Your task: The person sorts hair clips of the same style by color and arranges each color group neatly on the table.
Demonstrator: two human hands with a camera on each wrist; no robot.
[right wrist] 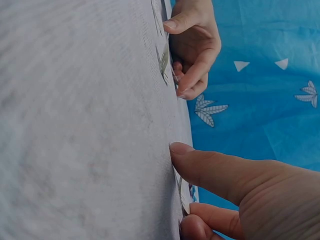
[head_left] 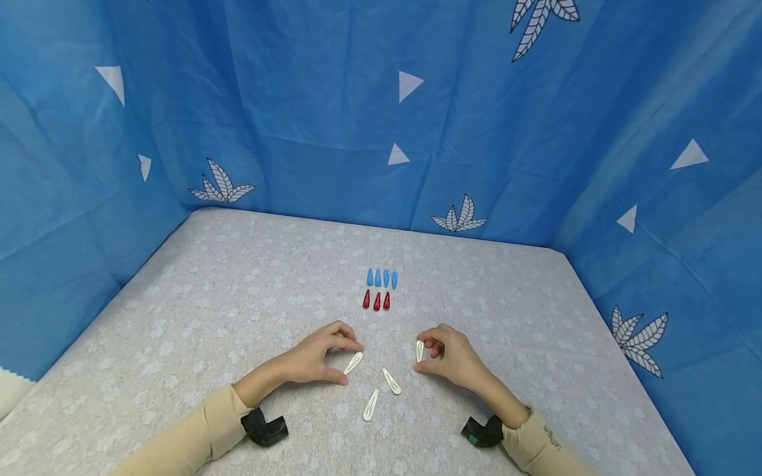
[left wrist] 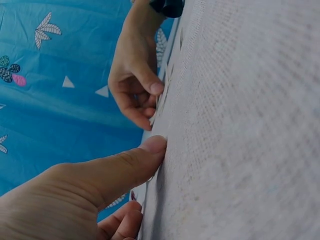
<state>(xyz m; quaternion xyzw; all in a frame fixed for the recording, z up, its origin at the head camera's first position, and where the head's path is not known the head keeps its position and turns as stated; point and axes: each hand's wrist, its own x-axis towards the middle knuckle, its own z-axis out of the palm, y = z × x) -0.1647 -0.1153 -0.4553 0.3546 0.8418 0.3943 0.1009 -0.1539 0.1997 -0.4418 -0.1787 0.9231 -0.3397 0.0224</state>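
Note:
Low over the table, my left hand holds a white snap hair clip lengthwise between thumb and forefinger, the clip slanting. My right hand pinches another white hair clip by its ends, and this one stands nearly straight up and down in the head view. In the right wrist view, part of that clip shows between the thumb and forefinger. Between the hands lie two more white clips, one slanting and the other nearer the front.
Farther back, three red hair clips lie in a row. Behind them is a row of several blue hair clips. A pale floral cloth covers the table, with a blue curtain around its back and sides.

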